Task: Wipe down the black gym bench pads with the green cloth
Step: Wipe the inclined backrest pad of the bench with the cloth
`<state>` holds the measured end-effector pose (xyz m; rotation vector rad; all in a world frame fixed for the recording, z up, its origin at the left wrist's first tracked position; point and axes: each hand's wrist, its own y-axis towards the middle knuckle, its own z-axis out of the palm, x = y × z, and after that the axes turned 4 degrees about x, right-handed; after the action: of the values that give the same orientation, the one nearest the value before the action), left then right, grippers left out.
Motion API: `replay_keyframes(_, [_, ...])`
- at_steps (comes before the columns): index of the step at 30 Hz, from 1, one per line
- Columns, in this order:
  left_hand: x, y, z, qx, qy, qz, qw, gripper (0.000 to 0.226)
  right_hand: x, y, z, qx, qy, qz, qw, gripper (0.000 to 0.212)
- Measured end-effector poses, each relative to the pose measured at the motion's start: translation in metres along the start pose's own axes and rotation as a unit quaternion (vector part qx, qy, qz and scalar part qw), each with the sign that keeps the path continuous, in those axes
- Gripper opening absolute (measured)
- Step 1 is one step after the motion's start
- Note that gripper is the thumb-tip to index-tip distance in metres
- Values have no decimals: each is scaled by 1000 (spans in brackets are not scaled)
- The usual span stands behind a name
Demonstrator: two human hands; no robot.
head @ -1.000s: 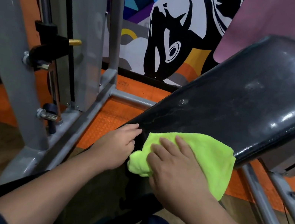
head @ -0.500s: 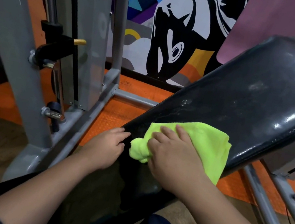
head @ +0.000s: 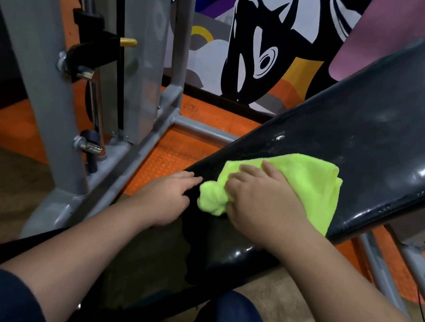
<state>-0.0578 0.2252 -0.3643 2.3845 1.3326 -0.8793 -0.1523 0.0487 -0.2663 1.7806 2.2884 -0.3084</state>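
Right hand point(head: 263, 203) covers the middle of the green cloth point(head: 311, 183), so the grip can't be read: thumb and palm side hidden. Cloth hides part of the black bench pad point(head: 380, 127) beneath; pad's upper end cut off by right edge. Left hand point(head: 165, 198) fingertips blurred; whether they touch the pad edge can't be told. Wall mural point(head: 259, 42) cut off at top.

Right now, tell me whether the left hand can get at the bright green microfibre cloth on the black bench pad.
Probably yes. The left hand rests on the pad's edge right beside the bunched end of the green cloth, nothing lying between them; the right hand presses the cloth elsewhere.
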Motion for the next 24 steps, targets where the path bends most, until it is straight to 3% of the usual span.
replay_keyframes(24, [-10,-9,-4,16,-22,-34,999,72,-5,24,-4,56,-27,-17,998,39])
